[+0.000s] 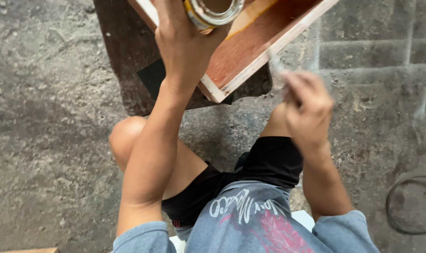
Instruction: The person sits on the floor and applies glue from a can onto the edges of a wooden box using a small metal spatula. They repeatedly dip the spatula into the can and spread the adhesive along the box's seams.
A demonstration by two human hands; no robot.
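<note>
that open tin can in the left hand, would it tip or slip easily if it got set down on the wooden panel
The tin can looks rigid metal with an open top, so tilting it could spill whatever is inside, which is not visible. The left hand grips its smooth side, probably slippery if wet. The wooden panel looks tilted, so the round can might slide or roll there.

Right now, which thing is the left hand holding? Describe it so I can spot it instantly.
Find the reddish-brown wooden panel with pale edges at top centre. Over its near corner the left hand grips a small round tin: the only shiny metal thing there, open-topped with a yellow side.
</note>
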